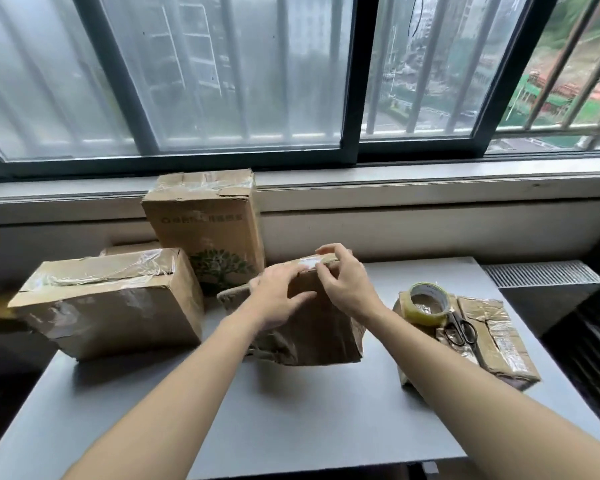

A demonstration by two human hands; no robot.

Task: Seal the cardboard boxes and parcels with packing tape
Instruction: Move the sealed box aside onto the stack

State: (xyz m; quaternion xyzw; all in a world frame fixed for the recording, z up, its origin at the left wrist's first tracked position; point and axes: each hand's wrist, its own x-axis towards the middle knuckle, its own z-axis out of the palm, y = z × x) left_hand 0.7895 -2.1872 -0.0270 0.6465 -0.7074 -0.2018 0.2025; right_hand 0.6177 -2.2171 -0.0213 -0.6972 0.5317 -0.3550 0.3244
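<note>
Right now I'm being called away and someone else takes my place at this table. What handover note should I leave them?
Left grip: open, pressing flat on the middle box.
Right grip: thumb and forefinger pinch the tape strip at that box's top edge.
Tape roll and scissors lie on the flat parcel, at the right.
Done: the left box and the tall box behind it carry tape on top; the flat parcel looks taped too.
Left: smooth this strip down, then probably add more strips to the middle box.
</note>
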